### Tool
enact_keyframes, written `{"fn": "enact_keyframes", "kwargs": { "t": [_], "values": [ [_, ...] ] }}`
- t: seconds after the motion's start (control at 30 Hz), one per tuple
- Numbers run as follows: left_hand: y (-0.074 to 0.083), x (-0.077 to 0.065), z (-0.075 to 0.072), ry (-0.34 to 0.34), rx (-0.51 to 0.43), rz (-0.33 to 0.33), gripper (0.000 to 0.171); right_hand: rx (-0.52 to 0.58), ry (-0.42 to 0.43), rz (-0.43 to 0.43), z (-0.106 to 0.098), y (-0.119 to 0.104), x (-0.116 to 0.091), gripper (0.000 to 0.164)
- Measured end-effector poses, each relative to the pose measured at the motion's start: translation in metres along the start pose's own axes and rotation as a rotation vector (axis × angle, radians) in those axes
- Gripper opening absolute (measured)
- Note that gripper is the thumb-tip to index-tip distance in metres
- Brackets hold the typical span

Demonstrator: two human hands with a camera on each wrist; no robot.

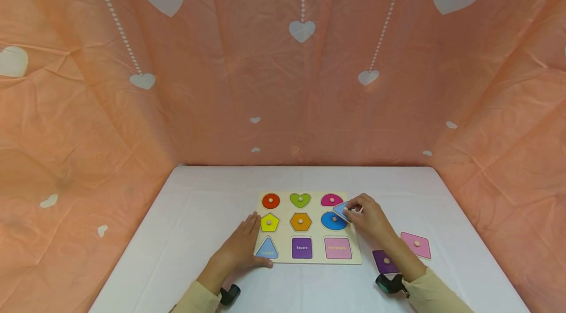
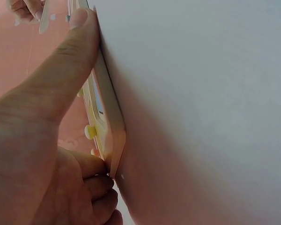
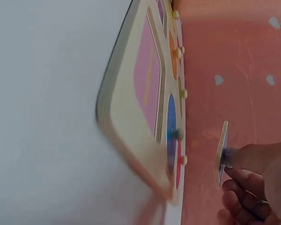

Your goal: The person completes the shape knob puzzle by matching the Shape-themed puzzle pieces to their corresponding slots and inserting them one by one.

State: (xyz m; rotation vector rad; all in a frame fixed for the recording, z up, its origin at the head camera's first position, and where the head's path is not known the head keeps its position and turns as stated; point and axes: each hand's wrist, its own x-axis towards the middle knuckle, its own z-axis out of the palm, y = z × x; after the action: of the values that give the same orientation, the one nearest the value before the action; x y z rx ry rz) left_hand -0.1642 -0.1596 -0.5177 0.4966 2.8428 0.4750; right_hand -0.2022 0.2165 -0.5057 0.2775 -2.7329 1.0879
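Note:
My right hand [image 1: 369,217] pinches a light blue triangle puzzle piece [image 1: 339,210] by its knob, above the right side of the shape puzzle board [image 1: 285,249]. Seen edge-on in the right wrist view, this piece [image 3: 222,154] is raised clear of the board. My left hand [image 1: 242,243] rests at the board's near left corner, fingers along the left edge. Its thumb [image 2: 75,51] lies against the front edge. Triangle [image 1: 267,249], square [image 1: 302,248] and rectangle [image 1: 338,248] spaces in the near row hold no pieces; knobbed pieces sit in the two farther rows.
To the right of the board lie a purple square piece [image 1: 383,263], partly behind the right forearm, and a pink rectangle piece [image 1: 416,244]. A white cloth covers the table [image 1: 212,195]. An orange curtain with hearts [image 1: 274,97] encloses the back and sides.

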Motion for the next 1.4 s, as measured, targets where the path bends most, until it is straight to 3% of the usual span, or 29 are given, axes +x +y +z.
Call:
{"fn": "enact_keyframes", "kwargs": {
  "t": [0.67, 1.07, 1.4],
  "values": [
    [0.001, -0.001, -0.002, -0.011, -0.013, -0.016, 0.131, 0.091, -0.049, -0.157, 0.031, -0.030, -0.001, 0.013],
    [0.001, 0.001, 0.000, -0.012, -0.003, -0.022, 0.132, 0.116, -0.128, -0.147, 0.044, -0.047, -0.001, 0.012],
    [0.000, 0.001, 0.001, -0.006, -0.012, -0.007, 0.132, 0.151, -0.176, -0.223, 0.057, -0.053, -0.001, 0.010]
  ]
}}
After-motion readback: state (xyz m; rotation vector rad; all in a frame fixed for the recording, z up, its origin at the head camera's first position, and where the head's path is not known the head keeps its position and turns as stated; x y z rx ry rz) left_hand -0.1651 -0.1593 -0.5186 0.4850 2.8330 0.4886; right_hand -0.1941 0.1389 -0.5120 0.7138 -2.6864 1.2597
